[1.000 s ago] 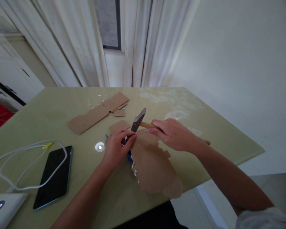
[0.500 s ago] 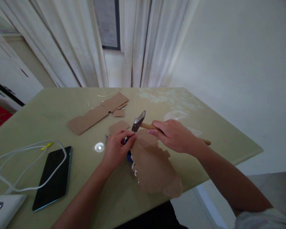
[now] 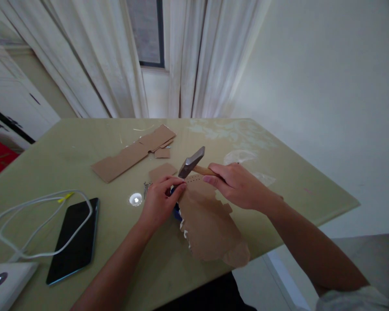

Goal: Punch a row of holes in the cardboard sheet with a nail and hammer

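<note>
My right hand (image 3: 235, 183) is wrapped round the wooden handle of a hammer (image 3: 189, 164). The hammer's metal head is tilted, its lower end just above or touching the fingertips of my left hand (image 3: 160, 201). Those left fingers are pinched together at the far-left edge of a brown cardboard piece (image 3: 210, 224); whatever they grip is too small to make out. Two rows of small dark dots run along the cardboard's far edge. Beneath its left side, partly hidden, is a blue object (image 3: 177, 212). Several nails (image 3: 146, 188) lie just left of my left hand.
Cardboard strips (image 3: 132, 153) and a small cardboard square (image 3: 162, 171) lie farther back on the table (image 3: 116, 233). A small clear round dish (image 3: 135, 199) sits left. Nearer me are a black phone (image 3: 73, 242), white cable (image 3: 45, 255) and white power bank (image 3: 9, 280). Clear plastic (image 3: 241, 156) lies right.
The hammer head has tilted further over, its upper end shifting right and slightly up. My left hand keeps its pinch in nearly the same spot.
</note>
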{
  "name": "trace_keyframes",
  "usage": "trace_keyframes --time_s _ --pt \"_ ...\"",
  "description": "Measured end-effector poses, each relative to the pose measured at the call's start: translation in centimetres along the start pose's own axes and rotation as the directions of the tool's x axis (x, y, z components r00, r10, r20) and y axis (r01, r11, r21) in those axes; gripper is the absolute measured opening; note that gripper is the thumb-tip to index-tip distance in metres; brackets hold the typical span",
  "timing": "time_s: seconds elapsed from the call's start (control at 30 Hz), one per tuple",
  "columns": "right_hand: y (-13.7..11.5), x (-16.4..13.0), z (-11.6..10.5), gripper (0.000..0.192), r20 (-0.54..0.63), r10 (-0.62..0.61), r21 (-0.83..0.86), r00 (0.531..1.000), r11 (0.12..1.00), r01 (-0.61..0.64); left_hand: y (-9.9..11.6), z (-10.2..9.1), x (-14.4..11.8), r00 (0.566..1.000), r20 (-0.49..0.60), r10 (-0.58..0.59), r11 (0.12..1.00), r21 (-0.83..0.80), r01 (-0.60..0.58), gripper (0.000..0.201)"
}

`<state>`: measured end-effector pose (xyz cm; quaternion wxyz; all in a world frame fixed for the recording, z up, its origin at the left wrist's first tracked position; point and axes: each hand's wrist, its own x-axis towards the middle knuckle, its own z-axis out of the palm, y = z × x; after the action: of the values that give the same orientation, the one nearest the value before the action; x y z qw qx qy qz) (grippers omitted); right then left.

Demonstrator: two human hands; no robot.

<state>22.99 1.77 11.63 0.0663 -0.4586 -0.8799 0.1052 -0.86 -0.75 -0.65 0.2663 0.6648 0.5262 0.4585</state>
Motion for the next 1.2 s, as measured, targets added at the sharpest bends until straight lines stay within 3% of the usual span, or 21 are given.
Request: trace_keyframes --time_s 0.2,0.37,0.6,1.2 --pt "0.3 -0.1 0.8 0.039 0.05 -0.024 -0.037 0.998 0.999 0.025 -0.2 0.1 0.0 0.999 -0.036 -0.038 0.999 0.014 0.038 0.027" --pt "0.3 -0.2 1.0 0.04 0.004 -0.014 0.015 1.0 1.0 0.014 -0.6 -0.2 0.2 0.997 0.006 -0.077 0.997 -0.002 0.077 0.033" --pt "0.6 -0.1 1.8 0.037 0.049 -0.025 -0.008 0.998 1.0 0.026 -1.3 -0.6 0.0 0.978 0.113 -0.176 0.984 0.001 0.177 0.049" --pt "0.7 0.1 1.8 0.036 0.078 -0.016 -0.028 0.997 0.999 0.018 -1.4 -0.4 0.0 0.979 0.105 -0.175 0.983 -0.037 0.18 0.049"
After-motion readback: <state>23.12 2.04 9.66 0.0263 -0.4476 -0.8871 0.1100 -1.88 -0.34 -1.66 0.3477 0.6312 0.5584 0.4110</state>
